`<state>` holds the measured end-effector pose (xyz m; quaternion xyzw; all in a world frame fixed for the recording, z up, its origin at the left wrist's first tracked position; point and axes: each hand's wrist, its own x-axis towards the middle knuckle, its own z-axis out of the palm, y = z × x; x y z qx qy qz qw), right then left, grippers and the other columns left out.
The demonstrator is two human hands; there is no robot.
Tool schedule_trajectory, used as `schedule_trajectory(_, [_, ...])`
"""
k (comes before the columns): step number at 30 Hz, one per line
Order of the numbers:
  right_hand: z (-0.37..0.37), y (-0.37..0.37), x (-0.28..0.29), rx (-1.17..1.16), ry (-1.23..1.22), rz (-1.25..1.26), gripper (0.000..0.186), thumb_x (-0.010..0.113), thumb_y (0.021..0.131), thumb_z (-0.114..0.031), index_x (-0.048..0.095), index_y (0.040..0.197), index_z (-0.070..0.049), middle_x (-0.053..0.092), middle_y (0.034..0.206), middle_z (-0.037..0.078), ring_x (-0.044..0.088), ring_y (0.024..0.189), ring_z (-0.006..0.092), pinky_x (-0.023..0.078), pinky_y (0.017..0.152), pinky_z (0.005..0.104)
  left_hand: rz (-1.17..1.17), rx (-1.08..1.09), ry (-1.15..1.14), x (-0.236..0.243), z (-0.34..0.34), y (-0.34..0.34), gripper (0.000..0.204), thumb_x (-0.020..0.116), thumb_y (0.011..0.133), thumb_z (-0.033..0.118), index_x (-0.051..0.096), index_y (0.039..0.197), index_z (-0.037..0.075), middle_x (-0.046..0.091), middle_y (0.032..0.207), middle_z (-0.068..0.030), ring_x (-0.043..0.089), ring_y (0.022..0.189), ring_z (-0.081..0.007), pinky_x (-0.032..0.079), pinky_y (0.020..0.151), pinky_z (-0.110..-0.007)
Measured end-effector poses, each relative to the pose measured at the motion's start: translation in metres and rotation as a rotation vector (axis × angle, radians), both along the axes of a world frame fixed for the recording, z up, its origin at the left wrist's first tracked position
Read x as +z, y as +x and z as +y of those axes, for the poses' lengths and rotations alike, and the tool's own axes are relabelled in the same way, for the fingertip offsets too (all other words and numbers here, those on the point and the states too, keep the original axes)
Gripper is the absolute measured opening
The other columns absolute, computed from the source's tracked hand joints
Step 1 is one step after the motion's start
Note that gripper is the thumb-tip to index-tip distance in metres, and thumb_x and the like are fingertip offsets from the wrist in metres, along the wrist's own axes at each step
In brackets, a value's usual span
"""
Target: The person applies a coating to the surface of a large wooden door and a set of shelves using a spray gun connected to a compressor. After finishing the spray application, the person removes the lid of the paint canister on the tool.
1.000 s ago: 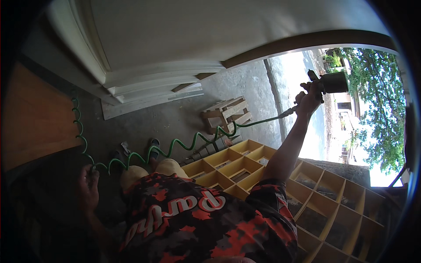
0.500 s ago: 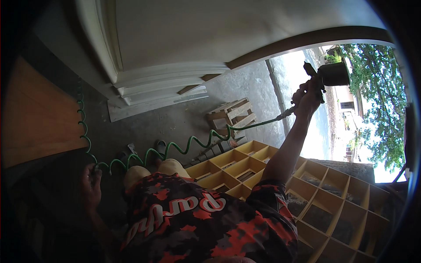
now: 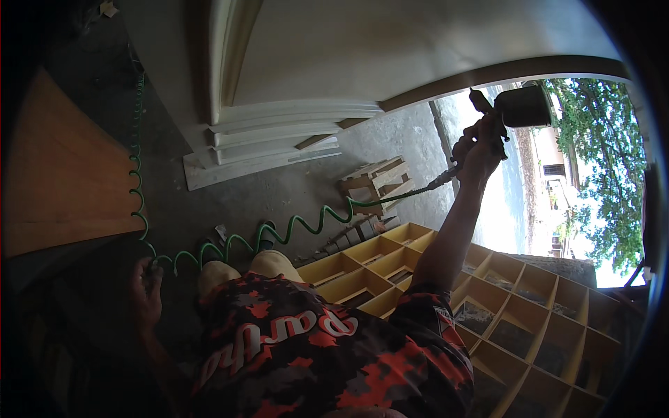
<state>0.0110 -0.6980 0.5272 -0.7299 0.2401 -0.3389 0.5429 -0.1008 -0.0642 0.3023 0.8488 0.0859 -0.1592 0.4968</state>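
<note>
My right hand [image 3: 479,148], stretched out to the upper right, is wrapped around the handle of a spray gun [image 3: 482,102] with a large dark cup [image 3: 524,106]. The gun is close to the lower edge of a large pale panel [image 3: 418,42]. From its handle a green coiled air hose [image 3: 300,224] runs leftward in loose loops past my knees. Low on the left, my left hand [image 3: 147,289] is closed around the hose; shadow hides part of the fingers. Beyond it the hose carries on upward beside an orange-brown wooden board [image 3: 77,174].
A yellowish wooden grid of open compartments [image 3: 512,299] stands close on my right. Stepped pale mouldings [image 3: 293,125] edge the panel, and a small slatted wooden crate [image 3: 378,182] sits on the concrete floor [image 3: 265,188]. Outside, at the right, is a leafy tree [image 3: 599,167].
My right hand and the spray gun have shifted slightly left and up in the picture. The panel and its mouldings appear farther right. My left hand stays on the hose.
</note>
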Motion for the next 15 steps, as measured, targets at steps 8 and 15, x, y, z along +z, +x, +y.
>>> schedule_trajectory(8, [0.063, 0.009, -0.006, 0.021, 0.022, -0.034, 0.035, 0.064, 0.111, -0.037, 0.057, 0.084, -0.015, 0.049, 0.061, -0.004, 0.038, 0.042, 0.0057, 0.026, 0.039, 0.0253, 0.002, 0.006, 0.019, -0.007, 0.039, 0.004, 0.036, 0.064, 0.111, 0.028, 0.062, 0.136, 0.002, 0.071, 0.115, -0.0117, 0.071, 0.102, -0.0210, 0.057, 0.089, -0.037])
schedule_trajectory(15, [0.098, 0.012, -0.010, 0.130, -0.002, -0.028, 0.042, 0.063, 0.111, -0.042, 0.056, 0.080, -0.015, 0.046, 0.059, -0.004, 0.038, 0.041, 0.0058, 0.025, 0.038, 0.0258, -0.034, -0.001, 0.018, -0.015, 0.074, 0.004, 0.036, 0.064, 0.111, 0.028, 0.063, 0.135, 0.002, 0.072, 0.116, -0.0126, 0.073, 0.104, -0.0224, 0.057, 0.090, -0.037])
